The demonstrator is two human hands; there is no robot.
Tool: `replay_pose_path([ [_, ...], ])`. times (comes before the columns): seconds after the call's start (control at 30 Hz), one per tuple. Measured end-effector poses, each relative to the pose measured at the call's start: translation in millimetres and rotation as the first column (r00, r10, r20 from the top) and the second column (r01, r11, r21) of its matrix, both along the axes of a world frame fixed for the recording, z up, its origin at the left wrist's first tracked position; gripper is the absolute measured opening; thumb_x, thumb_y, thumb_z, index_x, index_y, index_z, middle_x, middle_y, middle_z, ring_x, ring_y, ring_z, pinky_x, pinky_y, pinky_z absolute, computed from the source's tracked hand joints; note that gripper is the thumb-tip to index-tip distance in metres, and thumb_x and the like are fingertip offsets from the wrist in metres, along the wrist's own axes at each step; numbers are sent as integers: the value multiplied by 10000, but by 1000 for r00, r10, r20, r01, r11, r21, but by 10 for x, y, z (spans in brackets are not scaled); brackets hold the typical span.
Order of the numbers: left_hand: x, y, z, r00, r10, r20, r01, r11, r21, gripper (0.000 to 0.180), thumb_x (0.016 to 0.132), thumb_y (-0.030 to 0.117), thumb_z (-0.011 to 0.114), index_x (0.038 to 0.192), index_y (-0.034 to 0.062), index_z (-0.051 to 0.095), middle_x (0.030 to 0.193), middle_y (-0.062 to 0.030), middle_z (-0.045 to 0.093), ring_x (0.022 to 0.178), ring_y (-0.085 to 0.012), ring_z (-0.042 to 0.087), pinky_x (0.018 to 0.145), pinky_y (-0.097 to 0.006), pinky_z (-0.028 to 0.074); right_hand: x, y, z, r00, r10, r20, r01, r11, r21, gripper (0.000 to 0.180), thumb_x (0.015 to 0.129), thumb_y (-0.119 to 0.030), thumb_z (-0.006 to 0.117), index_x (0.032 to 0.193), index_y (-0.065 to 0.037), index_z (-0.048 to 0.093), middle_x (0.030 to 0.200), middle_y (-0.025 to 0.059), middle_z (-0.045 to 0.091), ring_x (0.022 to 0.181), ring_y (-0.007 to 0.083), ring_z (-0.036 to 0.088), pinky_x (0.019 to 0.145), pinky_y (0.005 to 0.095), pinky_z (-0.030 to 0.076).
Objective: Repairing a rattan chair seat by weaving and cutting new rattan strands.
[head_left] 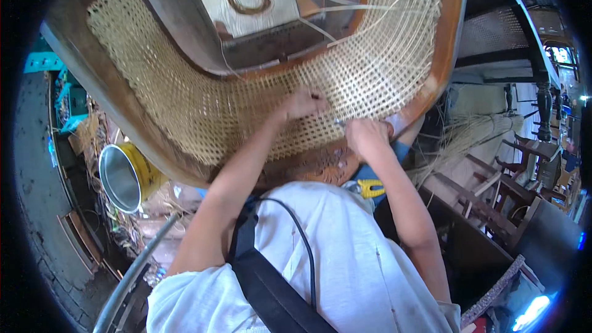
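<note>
The pale woven cane panel (pixel 203 95) is stretched in a curved brown wooden chair frame (pixel 447 55), and it's being worked near the frame's lower right edge. The left hand (pixel 302 103) is pressed onto the weave, fingers curled; the right hand (pixel 368 135) is closed just beside it at the rim, though on what can't be told. Loose cane strips (pixel 345 7) could probably get snagged or snapped if pulled hard. Not much room: a yellow metal bucket (pixel 126 176) is parked left, dark wooden furniture (pixel 524 148) right.
</note>
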State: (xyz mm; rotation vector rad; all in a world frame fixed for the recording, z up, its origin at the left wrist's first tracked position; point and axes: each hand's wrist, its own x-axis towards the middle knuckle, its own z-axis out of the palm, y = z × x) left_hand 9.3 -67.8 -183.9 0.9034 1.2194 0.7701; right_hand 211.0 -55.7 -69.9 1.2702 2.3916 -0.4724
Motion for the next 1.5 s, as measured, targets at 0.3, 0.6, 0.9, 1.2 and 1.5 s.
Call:
replay_pose_path([
  [0.3, 89, 40, -225, 990, -82, 116, 85, 996, -22, 133, 852, 138, 697, 803, 18, 669, 750, -38, 664, 662, -91, 608, 641, -251, 530, -74, 25, 34, 1000, -24, 9, 25, 999, -28, 217, 823, -120, 507, 813, -5, 691, 867, 208, 697, 854, 357, 685, 768, 464, 527],
  [0.6, 68, -64, -187, 992, -123, -14, 124, 986, 115, 85, 834, 48, 610, 797, 14, 678, 672, -44, 642, 642, -124, 618, 629, -300, 520, -48, -140, -119, 951, -271, -147, 251, 957, -142, 214, 849, -191, 562, 844, -22, 692, 837, 283, 651, 847, 409, 664, 783, 526, 513],
  [0.9, 152, -80, 152, 971, -107, -214, 165, 948, 272, 99, 825, 82, 715, 921, 76, 734, 907, -86, 697, 866, -189, 633, 835, -326, 504, 58, -78, 75, 930, -338, -142, 317, 936, -153, 229, 858, -207, 597, 973, -22, 667, 916, 241, 674, 876, 404, 659, 813, 482, 509],
  [1.2, 212, -35, 311, 887, -203, -414, 350, 880, 319, 114, 787, 68, 724, 901, 60, 710, 849, -102, 684, 803, -231, 647, 773, -346, 521, 22, -119, -337, 899, -319, -299, 287, 947, -148, 236, 838, -59, 597, 1039, 46, 533, 993, 289, 608, 848, 426, 658, 743, 485, 549],
  [1.5, 105, 430, 267, 847, -170, -503, 390, 842, 372, 185, 864, 162, 696, 1033, 87, 689, 954, -54, 698, 851, -190, 665, 759, -330, 552, 870, 103, 131, 896, -389, -216, 349, 915, -202, 334, 841, -88, 632, 1116, -17, 457, 1032, 244, 584, 885, 421, 632, 751, 476, 530],
])
